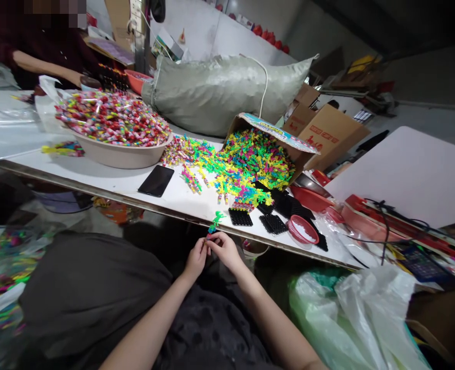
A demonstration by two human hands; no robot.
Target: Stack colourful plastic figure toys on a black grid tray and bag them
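Observation:
Both hands meet just below the front edge of the white table [188,206]. My left hand [197,255] is closed, its fingertips pinching the lower end of a small toy. My right hand [225,250] is closed on the same piece from the other side. The toy's green figure [217,220] sticks up above the fingers, with a blue part under it; its lowest part is hidden by the fingertips. Beyond the hands lie a black grid tray [240,217] and a heap of green, yellow, blue and pink figures [227,177] spilling from a tipped cardboard box [306,145].
A large basin [123,154] heaped with wrapped pieces stands at the left, near a black phone [156,181]. A red basket [303,229] with white bits sits right. Behind lies a big grey sack [219,90]. Another person's arm [46,68] reaches in at upper left.

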